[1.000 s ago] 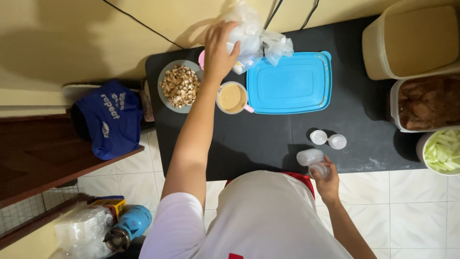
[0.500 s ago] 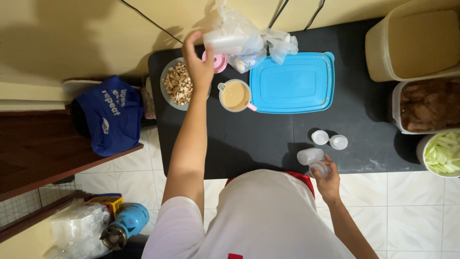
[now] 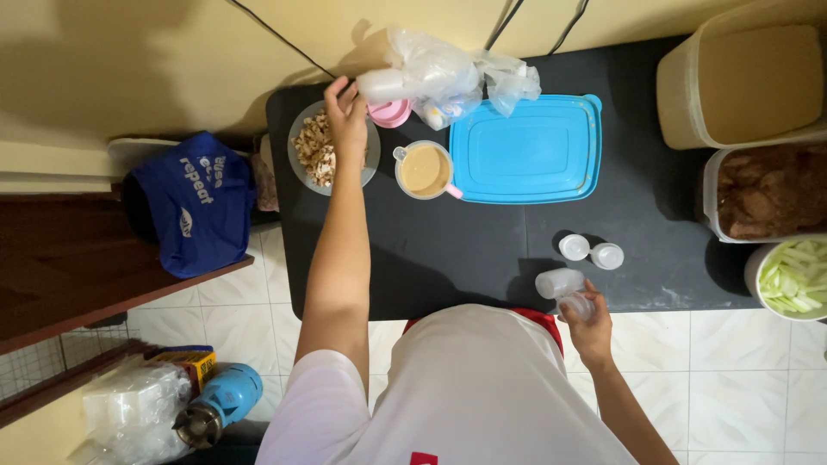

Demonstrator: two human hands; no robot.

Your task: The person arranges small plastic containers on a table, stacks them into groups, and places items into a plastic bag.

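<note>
Upper left of the frame, the left hand pinches a small white cup — lower right, the right hand grips a clear cup.

Your black table stood against the yellow wall, and on it lay a bowl of nuts, a small jug of tan sauce, a blue lidded box, a pink lid and a crumpled clear bag. Two small white cups sat near your edge. Three large tubs lined your right side, one holding brown food, one pale green strips.
</note>
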